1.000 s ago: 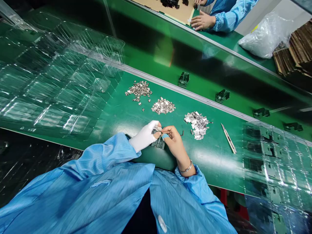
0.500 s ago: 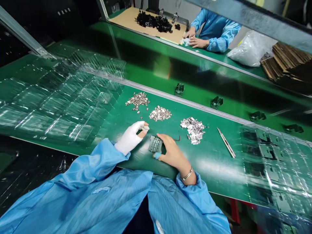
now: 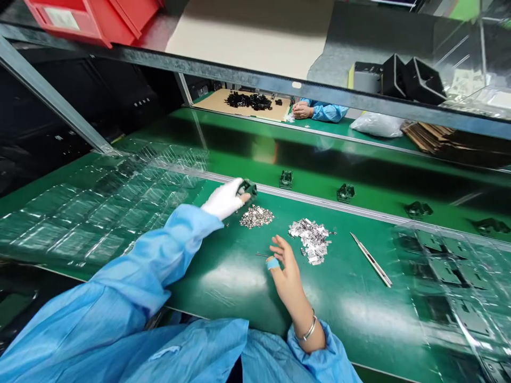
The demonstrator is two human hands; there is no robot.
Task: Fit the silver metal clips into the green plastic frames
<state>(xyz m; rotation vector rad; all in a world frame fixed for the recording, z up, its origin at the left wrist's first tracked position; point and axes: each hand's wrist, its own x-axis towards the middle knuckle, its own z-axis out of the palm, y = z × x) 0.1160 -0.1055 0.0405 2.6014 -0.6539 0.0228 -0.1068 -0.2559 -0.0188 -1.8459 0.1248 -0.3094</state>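
My left hand [image 3: 228,199], in a white glove with bare fingertips, is closed around a small dark green-black molded part [image 3: 248,188]. It holds the part near the metal rail, just above a pile of small shiny metal pieces [image 3: 256,216]. My right hand [image 3: 285,268], with blue tape on the thumb, is over the green work surface with fingers curved and apart. A thin dark rod, like a hex key [image 3: 262,255], shows at its fingertips; whether they touch it I cannot tell. Flat silvery metal pieces [image 3: 312,239] lie in a heap right of that hand.
A craft knife [image 3: 371,259] lies to the right. Clear plastic trays stand left [image 3: 80,213] and right [image 3: 459,287], the right one holding dark parts. Similar parts [image 3: 345,192] sit beyond the rail [image 3: 319,197]. Overhead runs a metal shelf [image 3: 255,82]. A co-worker's hands [image 3: 302,110] show behind.
My left hand has taken the molded part from near my right hand and carried it forward to the rail. My right hand has let go of it. The view has tilted up.
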